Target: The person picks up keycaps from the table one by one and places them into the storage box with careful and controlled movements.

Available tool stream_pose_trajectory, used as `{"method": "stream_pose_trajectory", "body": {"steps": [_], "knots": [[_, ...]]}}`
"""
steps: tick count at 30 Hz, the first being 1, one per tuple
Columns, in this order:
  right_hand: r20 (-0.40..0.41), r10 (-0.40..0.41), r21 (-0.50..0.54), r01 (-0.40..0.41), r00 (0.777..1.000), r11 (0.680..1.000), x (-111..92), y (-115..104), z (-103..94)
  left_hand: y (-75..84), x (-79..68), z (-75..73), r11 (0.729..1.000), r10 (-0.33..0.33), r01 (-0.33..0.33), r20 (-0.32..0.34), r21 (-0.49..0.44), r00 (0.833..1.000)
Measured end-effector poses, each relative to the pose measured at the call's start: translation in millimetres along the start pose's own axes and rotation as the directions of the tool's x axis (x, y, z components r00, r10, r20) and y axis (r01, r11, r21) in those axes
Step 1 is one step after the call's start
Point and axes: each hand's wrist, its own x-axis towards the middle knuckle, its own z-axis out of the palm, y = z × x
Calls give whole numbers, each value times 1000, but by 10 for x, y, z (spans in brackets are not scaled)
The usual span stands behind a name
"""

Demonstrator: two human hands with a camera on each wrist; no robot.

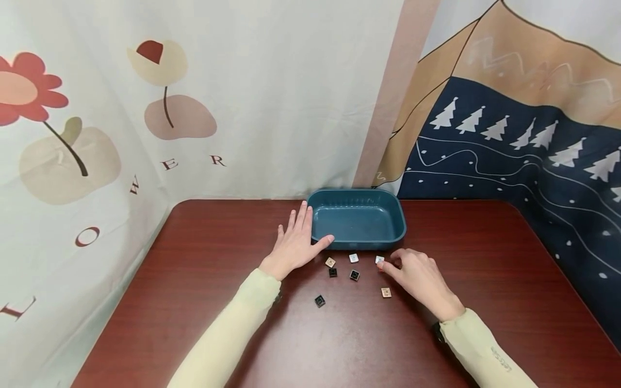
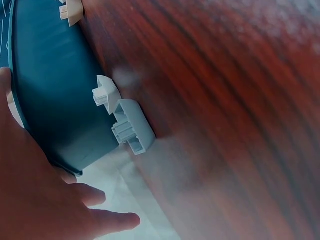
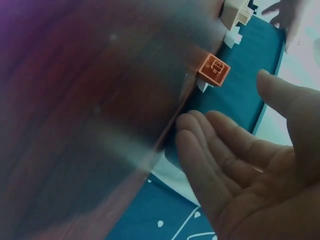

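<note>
A blue plastic basin [image 1: 358, 246] stands at the far edge of the table. My left hand [image 1: 297, 241] lies along its left rim with fingers spread and the thumb over the front corner. Close in front of the basin, my right hand [image 1: 421, 276] hovers with thumb and fingers apart. Between them, in the right wrist view, an orange keycap [image 3: 214, 70] shows its hollow underside, clear of the fingertips. Beside it is a white keycap [image 1: 380, 259]. Other keycaps lie nearby: a white one [image 1: 353, 258], a beige one [image 1: 330, 262] and several black ones [image 1: 355, 275].
Nearer to me lie a beige keycap [image 1: 386, 292] and a black keycap [image 1: 319, 300]. The dark red wooden table [image 1: 194, 302] runs up to a printed curtain [image 1: 281, 97] behind the basin.
</note>
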Motion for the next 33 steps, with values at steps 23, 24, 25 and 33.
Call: {"method": "stream_pose_trajectory", "body": {"steps": [23, 24, 25, 33], "knots": [[74, -52, -87, 59, 996, 994, 67, -104, 38, 13, -9, -9, 1000, -5, 5, 16, 11, 1000], [81, -52, -77, 58, 995, 995, 65, -97, 33, 10, -8, -5, 1000, -4, 4, 15, 12, 1000], [88, -50, -64, 56, 995, 996, 62, -93, 26, 9, -8, -4, 1000, -3, 3, 15, 11, 1000], [54, -80, 28, 79, 995, 996, -1, -81, -80, -1, 1, -1, 1000, -1, 1, 8, 7, 1000]]}}
